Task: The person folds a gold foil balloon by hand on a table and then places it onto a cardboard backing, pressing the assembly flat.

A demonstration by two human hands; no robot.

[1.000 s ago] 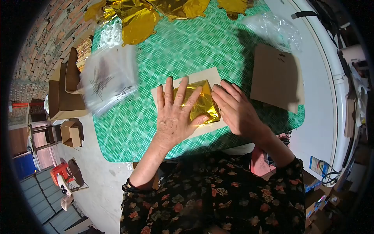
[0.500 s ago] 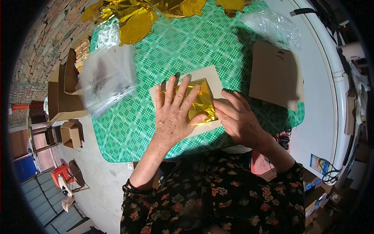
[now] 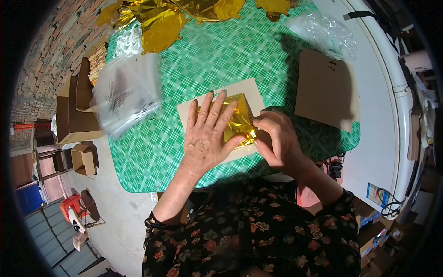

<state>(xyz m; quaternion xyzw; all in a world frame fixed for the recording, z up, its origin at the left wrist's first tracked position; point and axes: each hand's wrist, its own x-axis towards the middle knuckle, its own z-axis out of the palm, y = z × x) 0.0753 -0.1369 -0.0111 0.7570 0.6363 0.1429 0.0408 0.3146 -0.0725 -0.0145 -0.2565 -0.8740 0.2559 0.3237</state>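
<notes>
My left hand (image 3: 205, 134) lies flat with fingers spread over a shiny gold foil balloon (image 3: 240, 117), folded into a compact rectangle. Under the foil is a beige cardboard sheet (image 3: 247, 86), set at a slant on the table. My right hand (image 3: 279, 141) is at the foil's right edge, its fingers curled and the thumb and index finger gripping near the lower right corner. Part of the foil is hidden beneath my left hand.
A green checked cloth (image 3: 217, 55) covers the table. More gold foil balloons (image 3: 159, 30) lie at the back. Clear plastic bags (image 3: 129, 92) sit at left beside open cardboard boxes (image 3: 74, 111). Cardboard sheets (image 3: 323, 87) and a clear plastic bag (image 3: 323, 34) are at right.
My right hand has curled its fingers in, from stretched out to gripping the foil's right edge. My left hand's fingers have shifted slightly to the right, still pressing flat.
</notes>
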